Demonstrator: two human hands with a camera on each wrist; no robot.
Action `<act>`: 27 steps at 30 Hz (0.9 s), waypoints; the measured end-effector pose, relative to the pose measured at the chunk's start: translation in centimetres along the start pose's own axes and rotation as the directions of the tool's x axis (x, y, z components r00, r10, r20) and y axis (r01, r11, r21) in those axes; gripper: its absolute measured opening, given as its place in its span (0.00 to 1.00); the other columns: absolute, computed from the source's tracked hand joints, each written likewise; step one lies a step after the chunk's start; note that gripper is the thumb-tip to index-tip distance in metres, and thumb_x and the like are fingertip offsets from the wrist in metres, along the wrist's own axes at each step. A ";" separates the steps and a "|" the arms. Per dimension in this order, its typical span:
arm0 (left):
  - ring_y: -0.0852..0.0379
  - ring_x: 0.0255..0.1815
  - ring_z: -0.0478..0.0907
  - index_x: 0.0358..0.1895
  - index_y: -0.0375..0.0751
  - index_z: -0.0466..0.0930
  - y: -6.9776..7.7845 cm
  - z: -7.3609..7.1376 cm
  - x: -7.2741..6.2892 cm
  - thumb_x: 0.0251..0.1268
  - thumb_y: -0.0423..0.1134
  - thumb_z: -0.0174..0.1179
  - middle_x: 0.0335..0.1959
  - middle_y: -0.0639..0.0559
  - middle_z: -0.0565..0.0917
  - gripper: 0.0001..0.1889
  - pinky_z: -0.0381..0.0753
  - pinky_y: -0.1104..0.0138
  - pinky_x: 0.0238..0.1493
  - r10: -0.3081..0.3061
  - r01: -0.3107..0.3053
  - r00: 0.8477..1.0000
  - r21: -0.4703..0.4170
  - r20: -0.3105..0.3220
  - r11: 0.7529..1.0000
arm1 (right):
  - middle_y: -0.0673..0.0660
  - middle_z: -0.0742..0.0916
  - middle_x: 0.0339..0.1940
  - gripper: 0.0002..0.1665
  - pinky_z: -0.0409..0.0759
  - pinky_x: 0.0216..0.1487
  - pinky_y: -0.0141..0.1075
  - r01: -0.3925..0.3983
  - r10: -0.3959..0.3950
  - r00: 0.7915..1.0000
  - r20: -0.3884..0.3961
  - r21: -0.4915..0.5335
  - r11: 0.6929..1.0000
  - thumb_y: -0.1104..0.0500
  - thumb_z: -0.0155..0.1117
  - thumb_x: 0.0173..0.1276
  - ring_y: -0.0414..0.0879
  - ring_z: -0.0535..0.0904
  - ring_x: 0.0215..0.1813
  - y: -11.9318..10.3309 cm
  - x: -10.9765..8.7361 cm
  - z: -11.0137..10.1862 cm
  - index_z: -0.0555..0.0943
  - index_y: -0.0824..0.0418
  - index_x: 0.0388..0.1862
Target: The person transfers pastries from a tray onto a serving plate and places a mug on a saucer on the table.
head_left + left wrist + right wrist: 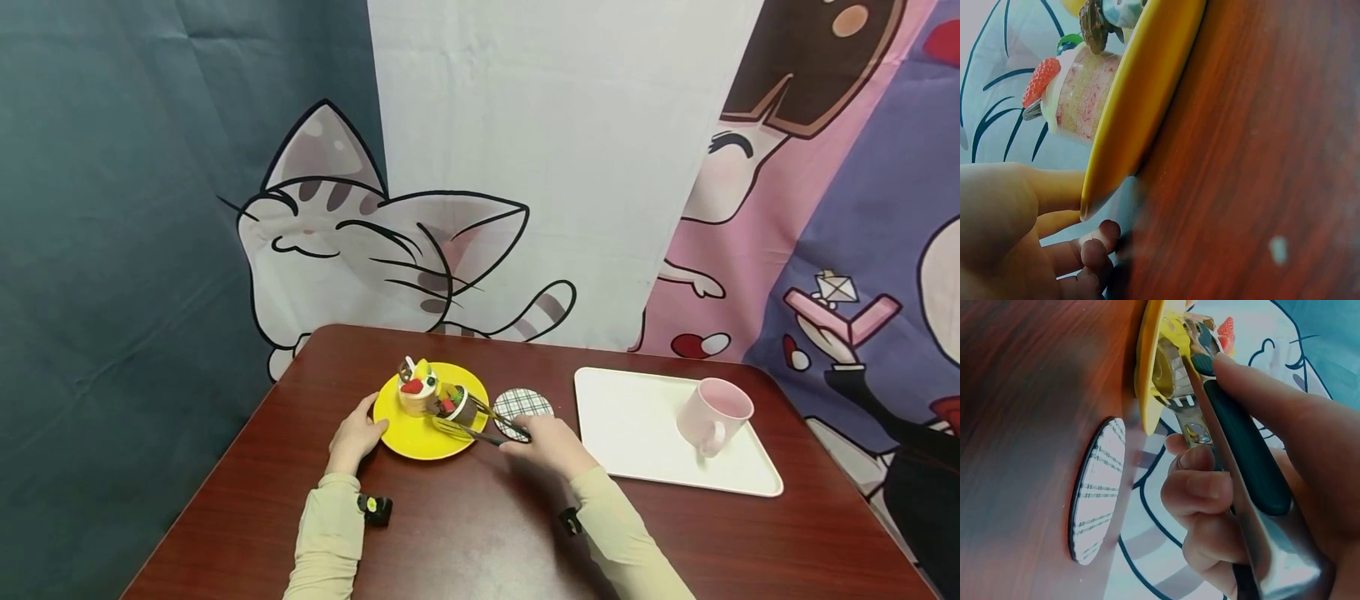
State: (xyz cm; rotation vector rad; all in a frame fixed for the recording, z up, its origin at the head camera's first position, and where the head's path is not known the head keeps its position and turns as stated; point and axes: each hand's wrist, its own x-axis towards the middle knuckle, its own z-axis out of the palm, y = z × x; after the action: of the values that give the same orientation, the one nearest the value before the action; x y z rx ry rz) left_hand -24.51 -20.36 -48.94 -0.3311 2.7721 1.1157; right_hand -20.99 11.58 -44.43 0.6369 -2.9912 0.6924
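A round yellow plate (420,449) holds two small fruit-topped cakes. My left hand (356,438) grips its left rim, the thumb at the edge and the other fingers curled below in the left wrist view. The pale cake (415,405) with a strawberry (1042,81) stands upright at the back left of the plate. My right hand (553,448) holds metal tongs (1247,450) with dark green grips. Their tips reach over the plate, either side of the dark cupcake (466,411), which looks tilted. Whether the tips press on it is hard to see.
A round checked coaster (517,402) lies just right of the plate, partly behind the tongs. Farther right, a white tray (626,425) carries a pink mug (708,412). The brown table (457,517) ends at a printed curtain (525,125).
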 end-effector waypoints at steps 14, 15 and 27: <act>0.51 0.31 0.69 0.75 0.46 0.56 -0.1 0.2 0.3 0.67 0.44 0.53 0.31 0.46 0.71 0.33 0.62 0.59 0.36 0.016 -0.016 1.000 0.002 -0.003 1.000 | 0.47 0.80 0.24 0.16 0.70 0.32 0.38 -0.029 0.029 1.000 -0.009 -0.016 0.999 0.47 0.70 0.58 0.42 0.71 0.28 0.5 -0.6 -0.5 0.84 0.58 0.35; 0.51 0.31 0.69 0.75 0.46 0.56 -0.1 0.2 0.3 0.67 0.44 0.53 0.31 0.46 0.71 0.33 0.61 0.59 0.35 0.015 -0.015 1.000 0.003 -0.002 1.000 | 0.48 0.82 0.25 0.16 0.71 0.32 0.38 -0.031 0.031 0.999 -0.010 -0.016 0.999 0.47 0.70 0.58 0.42 0.72 0.28 0.5 -0.7 -0.7 0.84 0.58 0.36; 0.52 0.28 0.68 0.75 0.48 0.56 -0.3 0.1 0.1 0.68 0.44 0.52 0.31 0.47 0.72 0.33 0.61 0.61 0.32 0.008 -0.008 1.000 0.007 -0.001 1.000 | 0.55 0.88 0.35 0.20 0.79 0.43 0.45 -0.026 0.025 1.000 -0.017 -0.035 0.999 0.48 0.71 0.57 0.51 0.84 0.39 0.7 -1.8 -2.3 0.85 0.61 0.42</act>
State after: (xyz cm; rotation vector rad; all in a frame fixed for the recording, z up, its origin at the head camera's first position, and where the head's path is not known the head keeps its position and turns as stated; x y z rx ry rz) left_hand -24.54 -20.52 -49.21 -0.3209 2.7802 1.1076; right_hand -19.84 13.83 -42.85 0.5893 -2.9941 0.6414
